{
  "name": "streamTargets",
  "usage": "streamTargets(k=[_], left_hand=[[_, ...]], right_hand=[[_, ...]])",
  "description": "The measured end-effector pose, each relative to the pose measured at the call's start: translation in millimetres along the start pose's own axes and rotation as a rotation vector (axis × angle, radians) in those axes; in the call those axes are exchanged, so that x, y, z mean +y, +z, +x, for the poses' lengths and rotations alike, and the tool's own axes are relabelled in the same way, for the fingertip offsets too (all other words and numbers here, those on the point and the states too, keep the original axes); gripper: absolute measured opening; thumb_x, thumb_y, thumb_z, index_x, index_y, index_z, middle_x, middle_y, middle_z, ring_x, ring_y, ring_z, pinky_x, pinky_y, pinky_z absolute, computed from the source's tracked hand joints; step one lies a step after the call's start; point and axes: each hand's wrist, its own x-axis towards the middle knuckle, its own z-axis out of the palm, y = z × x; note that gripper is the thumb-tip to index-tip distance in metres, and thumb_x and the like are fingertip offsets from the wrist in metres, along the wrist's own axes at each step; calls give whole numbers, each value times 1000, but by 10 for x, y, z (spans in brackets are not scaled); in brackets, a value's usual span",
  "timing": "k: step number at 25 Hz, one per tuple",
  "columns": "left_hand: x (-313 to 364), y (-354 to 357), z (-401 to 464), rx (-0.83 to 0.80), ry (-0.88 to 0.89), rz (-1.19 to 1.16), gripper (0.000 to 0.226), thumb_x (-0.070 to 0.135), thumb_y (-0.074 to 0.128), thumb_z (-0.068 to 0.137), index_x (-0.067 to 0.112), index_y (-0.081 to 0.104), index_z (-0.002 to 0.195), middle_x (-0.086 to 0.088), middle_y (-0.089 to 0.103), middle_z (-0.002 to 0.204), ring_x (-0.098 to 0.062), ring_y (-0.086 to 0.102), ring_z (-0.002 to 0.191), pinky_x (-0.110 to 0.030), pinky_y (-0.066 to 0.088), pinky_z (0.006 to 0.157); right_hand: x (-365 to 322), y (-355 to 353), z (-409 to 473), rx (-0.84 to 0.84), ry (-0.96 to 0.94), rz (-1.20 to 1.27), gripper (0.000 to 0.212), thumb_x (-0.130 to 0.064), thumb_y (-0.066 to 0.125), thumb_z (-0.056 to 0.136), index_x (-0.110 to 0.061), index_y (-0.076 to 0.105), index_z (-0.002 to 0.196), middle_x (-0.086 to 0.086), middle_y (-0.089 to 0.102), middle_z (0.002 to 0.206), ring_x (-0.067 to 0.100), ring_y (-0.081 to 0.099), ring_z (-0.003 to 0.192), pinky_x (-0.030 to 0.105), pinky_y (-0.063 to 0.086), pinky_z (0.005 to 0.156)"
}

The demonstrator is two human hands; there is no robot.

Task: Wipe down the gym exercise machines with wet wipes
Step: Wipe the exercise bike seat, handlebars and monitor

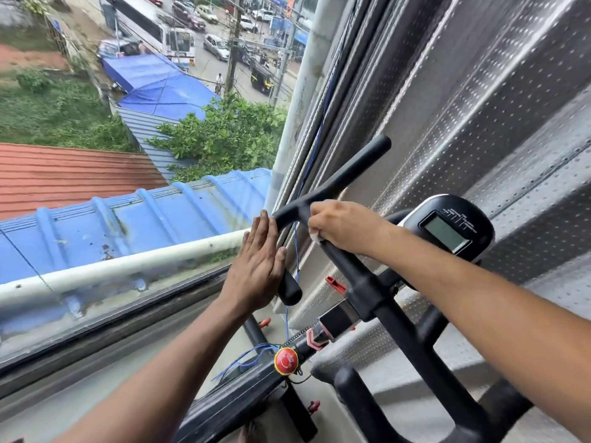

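An exercise bike stands by the window, its black handlebar (348, 174) reaching up and left with a short grip end (289, 290) hanging lower. My right hand (343, 227) curls round the bar where the arms meet, and a bit of white wet wipe (316, 235) shows under its fingers. My left hand (260, 262) is flat with straight fingers, its palm against the left side of the handlebar. The bike's console (447, 230) with a grey screen sits just right of my right hand.
A red round knob (286, 361) and a blue cord (297, 251) hang below the handlebar. The window glass and its sill (112, 318) run along the left, with roofs and a street outside. A perforated metal wall (479, 107) stands behind the bike.
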Motion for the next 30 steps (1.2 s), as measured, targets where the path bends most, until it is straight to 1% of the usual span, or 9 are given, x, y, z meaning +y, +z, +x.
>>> streamTargets(k=[3,6,10,13,16,20,22,26,30], left_hand=[[26,-16,9,-19,-19,-7,73,48,13,102,17,-3,166,2,-17,171,-7,-20,156,-24,-14,124],[18,-9,0,-23,-25,-6,74,48,13,102,17,-3,166,0,-16,172,-9,-19,157,-28,-10,127],[18,-3,-5,-16,-26,-3,74,47,14,100,17,-2,166,0,-16,172,-10,-17,157,-30,-8,128],[8,-1,3,-10,-24,-19,79,52,9,96,17,-1,166,-1,-15,172,-9,-17,157,-27,-11,126],[11,0,-2,-6,-23,-27,85,56,4,92,17,-1,166,1,-15,172,-9,-17,157,-27,-10,127],[23,-11,-9,-23,-36,-30,79,52,10,96,19,-2,167,2,-15,172,-7,-17,157,-27,-9,127],[36,-17,0,-24,-41,-30,75,48,14,100,19,-2,167,3,-15,172,-5,-18,156,-25,-11,126],[49,-52,-33,-58,-50,28,75,47,15,99,19,-4,166,4,-18,171,-5,-20,156,-29,-11,128],[227,-162,402,-80,0,69,79,53,12,97,19,-6,166,6,-19,170,-6,-21,155,-29,-15,126]], right_hand=[[-66,-3,446,31,123,-39,17,-8,51,101,-7,68,106,7,55,110,25,61,106,42,56,90],[-78,-125,493,-114,42,-98,20,-10,52,100,-4,66,113,10,59,119,28,60,114,44,51,97],[-380,-307,-69,-447,-194,-291,19,0,56,92,-6,63,108,10,63,119,34,67,106,45,52,78],[-433,-257,-258,-471,-262,-352,19,-4,61,92,-10,63,109,6,64,118,31,67,106,42,48,73],[-321,-202,-78,-390,-248,-270,15,-6,55,96,-10,62,109,5,60,120,26,63,111,39,48,77],[-95,-82,442,-148,-201,-264,19,-7,49,100,-8,63,113,8,56,120,25,60,113,39,53,94],[-11,-68,596,-48,-137,-198,17,-10,49,102,-9,63,112,8,56,114,25,62,109,39,53,93],[288,-297,430,69,-23,-33,17,-7,51,101,-11,64,112,4,56,108,19,62,96,32,50,87],[1068,-700,73,328,178,74,24,-5,62,98,-6,67,121,9,57,112,20,60,100,34,51,100]])
